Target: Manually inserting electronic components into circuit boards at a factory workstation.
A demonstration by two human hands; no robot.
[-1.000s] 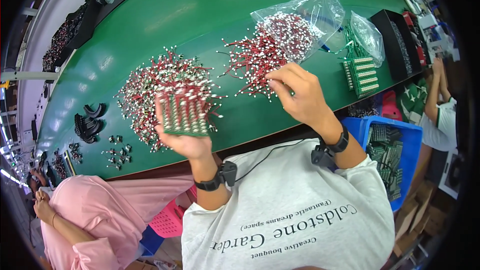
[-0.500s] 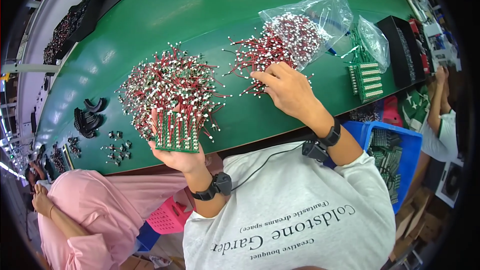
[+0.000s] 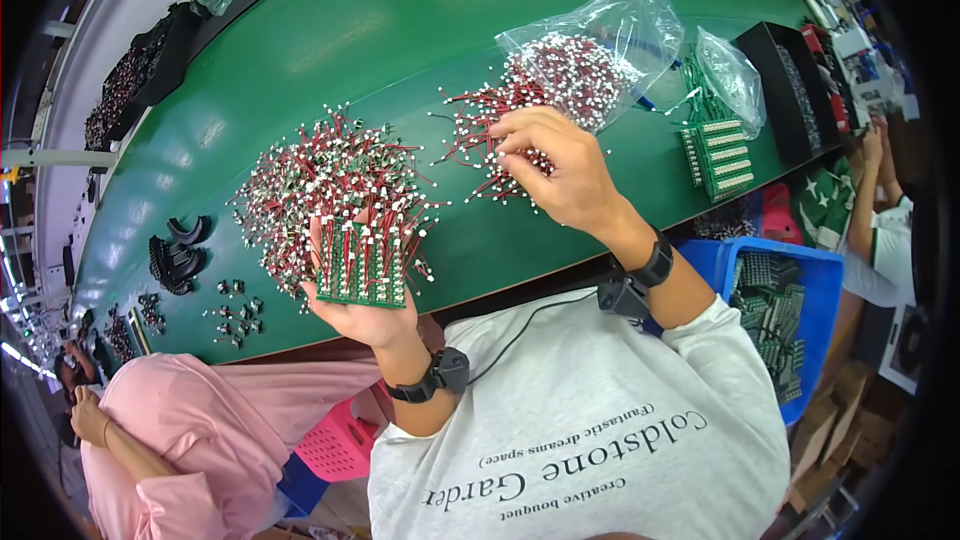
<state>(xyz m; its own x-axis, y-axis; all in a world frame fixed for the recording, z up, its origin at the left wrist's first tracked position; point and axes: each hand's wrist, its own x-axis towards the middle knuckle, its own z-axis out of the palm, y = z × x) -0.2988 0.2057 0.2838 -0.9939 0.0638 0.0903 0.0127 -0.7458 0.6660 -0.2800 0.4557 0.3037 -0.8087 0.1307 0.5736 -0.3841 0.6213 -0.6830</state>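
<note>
My left hand point(image 3: 362, 312) holds a small green circuit board point(image 3: 360, 265) upright near the front edge of the green table point(image 3: 330, 50); rows of red wires with white tips stand on it. Behind it lies a large heap of wired boards point(image 3: 320, 185). My right hand point(image 3: 555, 165) rests on a loose pile of red wires with white connectors point(image 3: 480, 145), its fingertips pinched among them. That pile spills from an open clear plastic bag point(image 3: 600, 40).
A second clear bag and a stack of green boards point(image 3: 720, 155) lie to the right, beside a black tray point(image 3: 785, 90). A blue bin point(image 3: 790, 290) of boards sits below the table. Black parts point(image 3: 175, 255) lie at left. Other people sit at left and right.
My left hand has brought the board down and nearer to me, tilting it upright. My right hand has shifted slightly left over the loose wire pile.
</note>
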